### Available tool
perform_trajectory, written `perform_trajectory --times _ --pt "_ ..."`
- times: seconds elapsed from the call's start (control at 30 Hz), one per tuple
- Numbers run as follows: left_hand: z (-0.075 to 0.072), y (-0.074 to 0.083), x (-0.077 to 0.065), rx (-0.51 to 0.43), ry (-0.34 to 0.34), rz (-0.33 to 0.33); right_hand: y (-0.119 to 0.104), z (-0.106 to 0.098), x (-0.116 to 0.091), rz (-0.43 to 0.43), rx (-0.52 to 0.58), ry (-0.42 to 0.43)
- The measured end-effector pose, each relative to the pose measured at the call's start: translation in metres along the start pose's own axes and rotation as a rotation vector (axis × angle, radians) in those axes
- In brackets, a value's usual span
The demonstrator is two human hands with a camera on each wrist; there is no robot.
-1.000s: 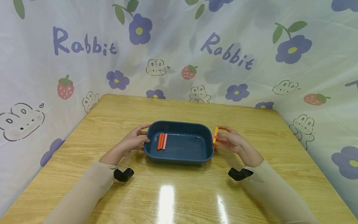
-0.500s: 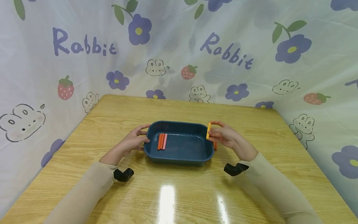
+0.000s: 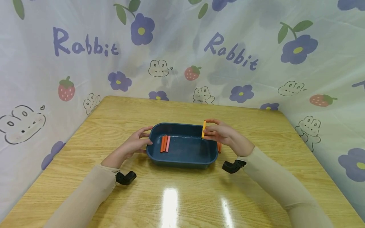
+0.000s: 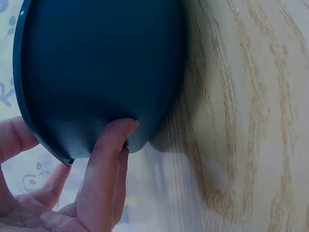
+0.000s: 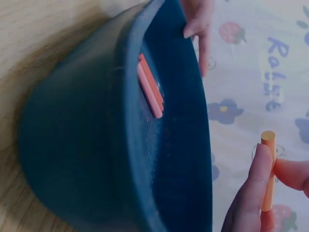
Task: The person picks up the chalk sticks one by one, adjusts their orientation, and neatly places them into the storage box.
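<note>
A dark blue tub (image 3: 188, 150) stands on the table. My left hand (image 3: 135, 144) holds its left end; in the left wrist view, fingers (image 4: 104, 169) press the outer wall and others touch the rim. My right hand (image 3: 226, 134) pinches a short yellow stick (image 3: 203, 129), nearly upright, above the tub's right end. The right wrist view shows this yellow stick (image 5: 268, 179) between thumb and fingertips. Inside the tub at the left lie two orange-red sticks (image 3: 163, 144) and one pink stick (image 3: 168, 144), side by side.
More orange-red sticks (image 3: 219, 147) lie beside the tub's right end, partly hidden by the tub and right hand. The wooden table (image 3: 148, 202) runs back to a printed cloth (image 3: 182, 38), which also hangs at both sides.
My right hand has moved left and slightly away from me, carrying the yellow stick from beside the tub's right rim to over the tub. The left hand and tub have not moved.
</note>
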State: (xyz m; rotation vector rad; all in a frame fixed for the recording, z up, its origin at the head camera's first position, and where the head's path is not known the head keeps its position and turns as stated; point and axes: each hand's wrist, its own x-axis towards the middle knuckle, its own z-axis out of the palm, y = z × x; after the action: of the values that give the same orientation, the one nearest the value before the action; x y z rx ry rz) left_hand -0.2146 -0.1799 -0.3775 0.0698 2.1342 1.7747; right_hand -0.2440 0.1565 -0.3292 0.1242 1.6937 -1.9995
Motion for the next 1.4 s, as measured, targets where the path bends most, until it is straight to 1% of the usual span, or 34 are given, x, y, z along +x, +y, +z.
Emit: perform_trajectory --times 0.5,0.77,0.8,0.93,1.0,1.03,1.13,1.27,1.4 --pt "-0.001 -0.001 0.001 0.005 0.005 -0.008 -0.005 0.023 0.021 0.056 -0.01 -0.012" --pt "-0.001 -0.002 0.001 0.006 0.006 -0.006 -0.004 0.039 0.034 0.052 -0.057 -0.001" --pt "-0.001 -0.002 0.001 0.005 0.006 -0.006 -0.004 0.041 0.035 0.047 -0.054 -0.016" --pt "-0.001 -0.001 0.001 0.006 0.007 -0.006 -0.004 0.052 0.04 0.049 -0.066 -0.03" --pt "-0.001 -0.001 0.001 0.006 0.006 -0.008 -0.004 0.058 0.043 0.056 -0.079 -0.036" --pt "-0.001 -0.001 0.001 0.006 0.006 -0.009 -0.003 0.061 0.045 0.065 -0.086 -0.025" --pt "-0.001 -0.001 0.001 0.005 0.004 -0.009 -0.002 0.068 0.048 0.088 -0.081 -0.03" --pt "0.0 0.0 0.001 0.002 0.004 -0.009 0.0 0.074 0.052 0.113 -0.05 -0.044" --pt "0.0 0.0 0.002 0.002 0.007 -0.01 0.002 0.079 0.056 0.132 -0.055 -0.05"
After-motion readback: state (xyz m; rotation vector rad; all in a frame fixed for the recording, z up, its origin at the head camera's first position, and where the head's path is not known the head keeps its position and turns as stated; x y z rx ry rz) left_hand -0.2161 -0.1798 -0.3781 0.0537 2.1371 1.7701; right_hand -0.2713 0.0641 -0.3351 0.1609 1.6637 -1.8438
